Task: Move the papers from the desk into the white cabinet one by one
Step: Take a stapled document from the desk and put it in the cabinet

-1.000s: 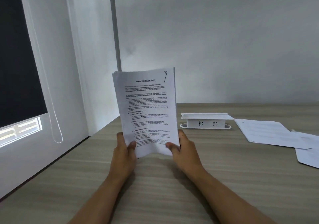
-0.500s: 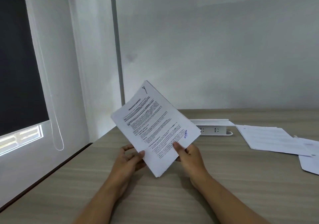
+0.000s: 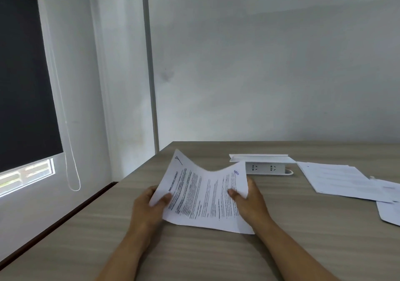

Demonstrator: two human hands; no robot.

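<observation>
Two hands are seen in the head view, both on one printed document (image 3: 203, 196). The document is held low over the wooden desk (image 3: 303, 237), turned sideways so its lines of text run up and down, and it sags in the middle between the two grips. Its near edge appears to touch or nearly touch the desk; which, cannot be told.

Left hand (image 3: 149, 207): the thumb is laid on the printed face at the left edge, the fingers curled beneath, so the edge is pinched.
Right hand (image 3: 251, 200): the thumb is pressed on the printed face near the right edge, the fingers hidden behind the sheet; the edge is gripped.

Further papers (image 3: 337, 179) are spread flat on the desk to the right, well apart from the hands, and another sheet (image 3: 389, 211) is cut by the right frame edge. A white power strip (image 3: 266, 166) is noted behind the held document, under a white ledge. A dark roller blind (image 3: 23, 75) with a looped cord (image 3: 71, 151) is seen at left.
</observation>
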